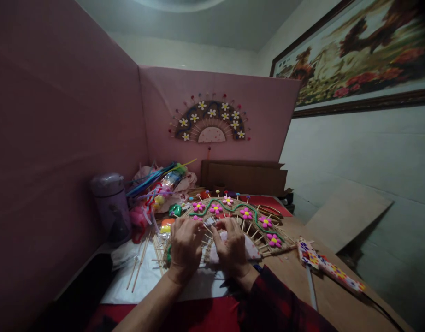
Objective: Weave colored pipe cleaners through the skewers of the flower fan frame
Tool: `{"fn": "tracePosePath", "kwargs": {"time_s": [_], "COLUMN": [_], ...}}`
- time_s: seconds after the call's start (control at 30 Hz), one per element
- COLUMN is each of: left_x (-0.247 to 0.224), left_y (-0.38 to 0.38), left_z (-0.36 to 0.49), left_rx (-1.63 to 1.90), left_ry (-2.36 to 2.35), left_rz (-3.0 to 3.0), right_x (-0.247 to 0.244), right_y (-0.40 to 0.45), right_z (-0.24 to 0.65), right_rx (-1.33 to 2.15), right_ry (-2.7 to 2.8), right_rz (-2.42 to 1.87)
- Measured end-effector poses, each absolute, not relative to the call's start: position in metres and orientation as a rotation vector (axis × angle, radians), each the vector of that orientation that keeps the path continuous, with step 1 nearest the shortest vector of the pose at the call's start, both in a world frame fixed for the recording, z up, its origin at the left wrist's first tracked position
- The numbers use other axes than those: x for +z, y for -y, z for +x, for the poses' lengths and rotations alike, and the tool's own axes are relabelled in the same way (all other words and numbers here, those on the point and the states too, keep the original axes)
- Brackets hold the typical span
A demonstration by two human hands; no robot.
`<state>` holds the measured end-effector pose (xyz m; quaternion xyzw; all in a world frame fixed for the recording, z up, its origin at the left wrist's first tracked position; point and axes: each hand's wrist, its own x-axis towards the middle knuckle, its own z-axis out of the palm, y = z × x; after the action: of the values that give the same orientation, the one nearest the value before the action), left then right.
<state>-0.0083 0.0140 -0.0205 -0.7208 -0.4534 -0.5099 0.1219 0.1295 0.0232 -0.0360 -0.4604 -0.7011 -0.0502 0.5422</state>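
My left hand (185, 243) and my right hand (232, 244) are close together, fingers bent in a pinch. Between their fingertips shows a small pale, shiny piece (209, 222) whose kind I cannot make out. Just behind and under my hands lies a handmade fan (247, 206) of sticks and brown twine, with pink clay flowers, a wavy green strip and bead-tipped sticks along its arc. Its pale half-round base (252, 249) is partly hidden by my right hand. The fan's left part is covered by my left hand. An orange and yellow clay packet (167, 226) sits beside my left hand.
A hot glue gun (332, 267) with a flowered cover and cord lies at the right. Thin sticks (140, 263) lie at the left, near a purple tumbler (111, 207) and piled craft supplies (160, 184). Scissors (269, 210) rest behind the fan. A finished fan (212, 115) hangs on the pink panel.
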Motion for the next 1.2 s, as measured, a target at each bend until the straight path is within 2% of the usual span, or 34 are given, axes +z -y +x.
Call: {"fn": "tracePosePath", "kwargs": {"time_s": [0.47, 1.2], "left_x": [-0.0183, -0.0197], "left_y": [-0.0136, -0.0178], "left_z": [-0.0141, -0.0124], "left_rx": [-1.592, -1.527], "left_ry": [1.181, 1.082], "left_rz": [-2.182, -2.208], "right_x": [-0.0373, -0.0361], "right_y": [-0.0223, -0.0270], "right_z": [0.1281, 0.1280], "right_rx": [-0.066, -0.065], "right_ry": [1.655, 1.622], "right_rz": [-1.080, -1.056]}}
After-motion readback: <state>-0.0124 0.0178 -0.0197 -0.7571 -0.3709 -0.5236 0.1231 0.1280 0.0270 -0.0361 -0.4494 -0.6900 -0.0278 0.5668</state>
